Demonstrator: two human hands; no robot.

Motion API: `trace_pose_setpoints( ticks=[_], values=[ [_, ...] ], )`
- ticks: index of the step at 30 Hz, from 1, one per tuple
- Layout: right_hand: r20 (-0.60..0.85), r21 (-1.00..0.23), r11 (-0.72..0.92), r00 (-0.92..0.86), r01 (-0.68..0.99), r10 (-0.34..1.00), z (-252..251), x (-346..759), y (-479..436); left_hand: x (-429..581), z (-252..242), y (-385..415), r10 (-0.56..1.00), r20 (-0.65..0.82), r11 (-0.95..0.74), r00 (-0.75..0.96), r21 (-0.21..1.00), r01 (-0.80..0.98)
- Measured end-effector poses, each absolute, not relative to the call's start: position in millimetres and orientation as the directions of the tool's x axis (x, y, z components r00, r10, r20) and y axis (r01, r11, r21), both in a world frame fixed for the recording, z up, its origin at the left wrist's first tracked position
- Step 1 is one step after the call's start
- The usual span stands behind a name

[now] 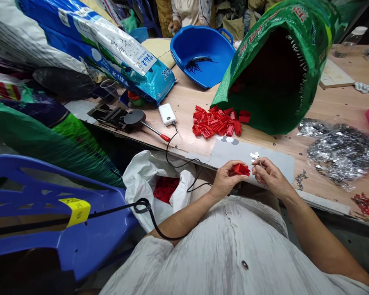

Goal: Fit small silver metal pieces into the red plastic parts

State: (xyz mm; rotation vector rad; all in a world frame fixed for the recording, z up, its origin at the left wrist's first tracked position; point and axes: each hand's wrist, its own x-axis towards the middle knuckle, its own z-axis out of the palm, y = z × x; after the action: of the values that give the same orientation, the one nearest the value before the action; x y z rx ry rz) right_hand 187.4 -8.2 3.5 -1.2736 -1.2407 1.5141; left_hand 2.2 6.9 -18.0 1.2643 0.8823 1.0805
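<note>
My left hand [224, 181] is closed around a small red plastic part [241, 169] near the table's front edge. Just right of it, my right hand [272, 177] pinches a thin metal piece [259, 162], too small to make out fully. A few small silvery pieces [254, 155] lie on the grey sheet [276, 159] beyond my hands. Farther back, a pile of similar red plastic parts [217, 121] spreads out before the mouth of a green sack [283, 116].
A white sack [138, 174] of red parts stands below the table edge. On the table are a blue basin [203, 45] with dark thin pieces, a power bank [167, 114] with a cable, a red-handled lever tool [135, 118] and a clear bag of metal parts [341, 151]. Someone sits opposite.
</note>
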Motion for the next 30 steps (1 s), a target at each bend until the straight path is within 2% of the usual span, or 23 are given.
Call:
trace_pose_setpoints(
  ticks=[2,5,10,13,16,18,20,23,26,30],
  values=[
    [-0.204,-0.979,-0.197,-0.175,0.056,0.963,1.4,193.7,-9.5,1.3,-21.8,9.6,0.953,0.04,0.011,0.299,0.986,-0.167],
    [-0.147,-0.962,-0.103,-0.163,0.252,0.976,-5.7,201.6,-12.1,-2.4,-28.4,16.8,0.947,0.05,-0.015,0.318,0.994,-0.112],
    [-0.072,-0.823,0.02,-0.138,0.568,0.988,-11.7,201.9,-16.5,-9.8,-33.0,32.8,0.931,0.043,-0.12,0.362,0.974,0.193],
    [-0.025,-0.757,0.059,-0.12,0.651,0.993,-10.3,197.2,-16.5,-11.5,-33.8,41.1,0.913,0.051,-0.195,0.404,0.925,0.325],
    [0.026,-0.721,0.136,-0.17,0.679,0.985,-11.5,195.0,-13.3,-11.3,-36.5,46.9,0.888,0.08,-0.259,0.453,0.901,0.348],
    [0.059,-0.707,0.178,-0.193,0.685,0.979,-14.0,195.5,-9.8,-10.3,-37.8,48.8,0.886,0.07,-0.241,0.458,0.914,0.325],
    [0.102,-0.691,0.214,-0.2,0.69,0.974,-16.0,196.7,-6.1,-8.5,-36.9,49.2,0.9,0.019,-0.144,0.436,0.957,0.254],
    [0.165,-0.695,0.277,-0.228,0.663,0.96,-15.7,197.4,-2.0,-4.7,-30.9,47.9,0.895,-0.09,0.099,0.438,0.995,0.003],
    [0.22,-0.731,0.352,-0.287,0.585,0.932,-11.9,195.9,-1.2,-1.5,-22.2,45.4,0.857,-0.175,0.304,0.485,0.931,-0.201],
    [0.296,-0.729,0.464,-0.379,0.504,0.877,-6.4,193.9,-2.3,0.2,-13.1,41.4,0.809,-0.262,0.458,0.527,0.843,-0.283]
  ],
)
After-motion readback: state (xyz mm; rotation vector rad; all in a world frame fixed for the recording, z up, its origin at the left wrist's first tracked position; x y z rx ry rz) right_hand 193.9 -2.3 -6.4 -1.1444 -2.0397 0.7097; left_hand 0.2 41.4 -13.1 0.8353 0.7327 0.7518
